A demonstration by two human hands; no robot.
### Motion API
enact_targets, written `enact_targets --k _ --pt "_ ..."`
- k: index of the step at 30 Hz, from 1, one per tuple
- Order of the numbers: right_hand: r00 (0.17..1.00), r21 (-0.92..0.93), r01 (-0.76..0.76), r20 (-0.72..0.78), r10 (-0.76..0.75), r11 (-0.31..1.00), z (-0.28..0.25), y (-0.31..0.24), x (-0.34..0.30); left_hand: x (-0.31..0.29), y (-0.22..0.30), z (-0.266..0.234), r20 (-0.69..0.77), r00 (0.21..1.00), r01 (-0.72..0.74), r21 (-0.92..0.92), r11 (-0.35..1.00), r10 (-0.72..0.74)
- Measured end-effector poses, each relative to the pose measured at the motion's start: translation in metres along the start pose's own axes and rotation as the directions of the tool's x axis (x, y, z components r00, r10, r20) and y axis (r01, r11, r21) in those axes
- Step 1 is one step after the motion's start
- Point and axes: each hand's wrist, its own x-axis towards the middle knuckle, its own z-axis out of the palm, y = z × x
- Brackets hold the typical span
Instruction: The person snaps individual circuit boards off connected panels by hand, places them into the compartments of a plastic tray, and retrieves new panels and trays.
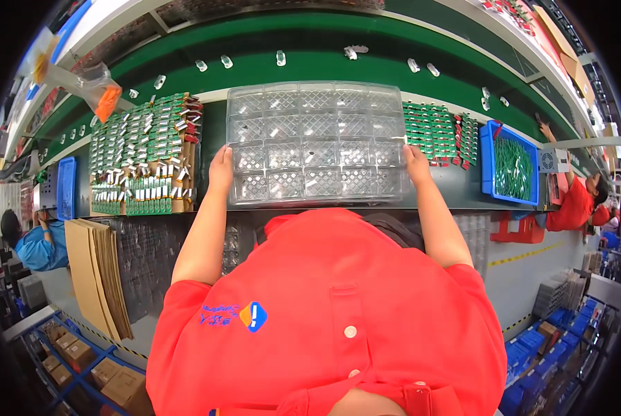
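Note:
A clear plastic tray [318, 143], divided into a grid of compartments, lies in front of me on the dark bench top. My left hand [221, 169] grips its left edge and my right hand [416, 165] grips its right edge, so both hands are closed on it. The compartments look bare, with a patterned floor showing through; I cannot tell if it is one tray or several nested. Left of it stand rows of green circuit boards [144, 156] with silver parts and red ends, on cardboard. More green boards [432, 132] lie to the right, beside the tray's edge.
Behind the tray runs a green conveyor belt [248, 73] with small clear-and-white parts scattered on it. At right a blue bin [490, 163] holds green wires. A narrow blue bin [66, 187] stands at left, near cardboard sheets [92, 270]. Co-workers sit on both sides.

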Motion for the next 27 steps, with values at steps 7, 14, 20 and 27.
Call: enact_targets --k 7,14,20,27 --pt "0.910 0.037 -0.349 0.252 0.329 0.936 -0.009 0.024 -0.011 -0.001 -0.001 -0.002 0.110 0.994 0.008 -0.143 0.990 0.008" --pt "0.761 0.059 -0.466 0.536 0.365 0.883 -0.026 0.004 -0.001 -0.007 -0.029 0.008 -0.025 0.994 -0.103 0.126 0.987 0.107" --pt "0.842 0.294 -0.456 0.448 0.300 0.840 -0.071 0.044 0.035 -0.011 0.000 0.010 -0.104 0.976 -0.148 0.323 0.935 0.190" --pt "0.970 0.408 -0.221 -0.004 0.244 0.886 -0.134 0.130 0.125 -0.042 0.061 0.041 -0.281 0.936 -0.135 0.267 0.954 0.211"
